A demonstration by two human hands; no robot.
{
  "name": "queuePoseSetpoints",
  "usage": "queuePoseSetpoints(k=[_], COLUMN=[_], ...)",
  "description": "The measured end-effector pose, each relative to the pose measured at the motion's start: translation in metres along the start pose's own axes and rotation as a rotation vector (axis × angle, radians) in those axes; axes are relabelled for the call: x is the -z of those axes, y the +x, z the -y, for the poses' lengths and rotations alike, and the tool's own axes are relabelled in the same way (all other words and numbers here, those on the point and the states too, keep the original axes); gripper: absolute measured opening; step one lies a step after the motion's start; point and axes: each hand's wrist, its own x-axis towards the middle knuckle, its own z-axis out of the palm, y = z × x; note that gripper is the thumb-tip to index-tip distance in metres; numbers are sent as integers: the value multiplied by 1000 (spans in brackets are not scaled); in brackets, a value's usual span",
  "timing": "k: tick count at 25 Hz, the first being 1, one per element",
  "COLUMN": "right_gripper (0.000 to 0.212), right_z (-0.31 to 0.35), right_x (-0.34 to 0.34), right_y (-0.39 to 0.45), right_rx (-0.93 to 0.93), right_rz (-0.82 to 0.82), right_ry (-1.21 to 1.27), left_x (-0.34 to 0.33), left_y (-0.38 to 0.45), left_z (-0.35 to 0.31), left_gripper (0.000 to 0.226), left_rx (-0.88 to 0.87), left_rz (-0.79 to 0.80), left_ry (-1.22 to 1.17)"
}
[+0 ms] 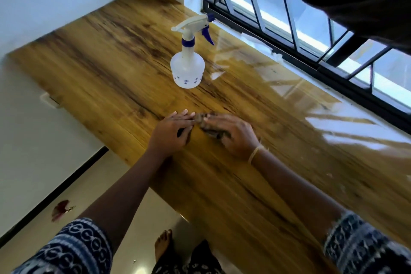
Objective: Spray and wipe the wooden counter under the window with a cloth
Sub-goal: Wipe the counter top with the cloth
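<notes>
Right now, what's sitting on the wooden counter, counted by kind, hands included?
Spray bottle: 1, white with blue trigger, standing upright
Cloth: 1, dark, bunched under the fingers
Hands: 2, left hand and right hand, both on the cloth
Total: 4, all on the counter

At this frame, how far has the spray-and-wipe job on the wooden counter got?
Done: the white spray bottle with the blue trigger stands on the glossy wooden counter, let go of, so spraying seems over, though no wet film can be told from the glare. In hand: the left hand and right hand both rest on a small dark cloth. Left: wiping the counter; no wiped streaks show.
</notes>
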Motion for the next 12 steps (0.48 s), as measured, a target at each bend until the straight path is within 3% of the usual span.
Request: queuePoseSetpoints(k=[2, 4, 8, 10, 12], right_gripper=[66, 66, 56, 55, 59], right_z=[16, 13, -54, -85, -85], right_x=[-8, 1, 57, 78, 70], right_y=[-32, -39, -15, -9, -9], right_rx=[72, 36, -321, -512, -481], right_rz=[92, 66, -346, -313, -196], right_ry=[67, 164, 320, 130, -139], left_x=[1, 3, 4, 2, 0], left_y=[-12, -16, -13, -12, -10], left_z=[-3, -5, -6, -5, -4], left_gripper=[31, 29, 28, 30, 32], left_rx=[14, 26, 35, 33, 23], left_rz=[-44, -61, -52, -43, -25], left_ry=[-31, -45, -62, -35, 6])
